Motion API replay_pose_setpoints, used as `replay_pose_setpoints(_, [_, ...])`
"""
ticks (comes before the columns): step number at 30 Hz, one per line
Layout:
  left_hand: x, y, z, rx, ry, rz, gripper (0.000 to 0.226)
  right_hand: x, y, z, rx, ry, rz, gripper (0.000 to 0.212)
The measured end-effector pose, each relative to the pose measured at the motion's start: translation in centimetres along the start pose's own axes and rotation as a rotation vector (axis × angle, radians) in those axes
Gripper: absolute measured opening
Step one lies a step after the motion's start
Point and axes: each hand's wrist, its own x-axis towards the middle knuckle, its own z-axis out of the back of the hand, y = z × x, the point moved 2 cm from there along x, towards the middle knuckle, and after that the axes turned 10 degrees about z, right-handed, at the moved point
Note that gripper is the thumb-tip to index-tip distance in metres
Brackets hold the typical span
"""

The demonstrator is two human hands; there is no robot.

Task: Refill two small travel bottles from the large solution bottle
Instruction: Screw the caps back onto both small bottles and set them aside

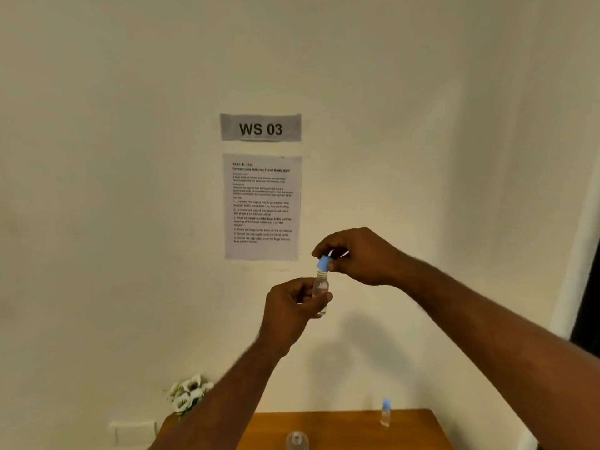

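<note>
My left hand (292, 303) grips a small clear travel bottle (320, 285) upright in the air before the wall. My right hand (360, 254) pinches its blue cap (323, 263), tilted just above the bottle's threaded neck. A second small travel bottle (385, 413) with a blue cap stands on the wooden table (344, 430) at the right. The top of a large clear bottle (297, 440) shows at the bottom edge, apparently without a cap.
White artificial flowers (188, 393) sit at the table's back left corner. A "WS 03" sign (260, 127) and a printed instruction sheet (261, 206) hang on the cream wall. A dark opening (589, 303) lies at the far right.
</note>
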Motion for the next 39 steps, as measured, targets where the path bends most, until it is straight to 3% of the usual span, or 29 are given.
replay_pose_setpoints(8, [1.1, -3.8, -2.8, -0.014, -0.074, -0.036, 0.020, 2.2, 0.7, 4.5, -0.224, 0.199, 0.137, 0.033])
replay_pose_setpoints(15, [1.2, -5.1, -3.3, 0.008, -0.091, -0.068, 0.013, 3.2, 0.6, 5.7, -0.202, 0.191, 0.107, 0.021])
replay_pose_setpoints(19, [1.5, -5.6, -2.5, 0.017, -0.098, -0.094, 0.015, 4.4, 0.9, 5.8, -0.299, 0.112, 0.052, 0.032])
replay_pose_setpoints(22, [1.8, -6.0, -1.4, -0.001, -0.077, -0.086, 0.017, 5.4, 1.3, 6.7, -0.095, 0.070, 0.069, 0.020])
replay_pose_setpoints(24, [2.1, -6.3, -0.6, 0.004, -0.068, -0.087, 0.016, 5.9, 1.8, 7.0, -0.006, 0.142, 0.103, 0.024])
replay_pose_setpoints(27, [2.5, -6.8, 0.1, 0.000, -0.059, -0.105, 0.012, 6.5, 2.4, 6.3, -0.094, 0.226, 0.158, 0.028])
replay_pose_setpoints(30, [2.7, -7.0, 0.4, 0.037, -0.032, -0.121, 0.008, 7.0, 2.4, 5.3, -0.157, 0.193, 0.102, 0.008])
replay_pose_setpoints(33, [2.6, -6.9, 0.5, 0.039, -0.014, -0.121, 0.009, 7.3, 2.8, 5.2, -0.298, 0.140, 0.051, 0.028])
replay_pose_setpoints(36, [2.6, -7.0, 0.7, 0.025, -0.026, -0.133, 0.010, 7.1, 3.8, 6.5, -0.110, 0.152, 0.078, 0.007])
replay_pose_setpoints(39, [2.7, -7.0, 0.9, 0.002, -0.019, -0.118, 0.009, 6.6, 4.6, 7.1, -0.068, 0.241, 0.124, 0.026])
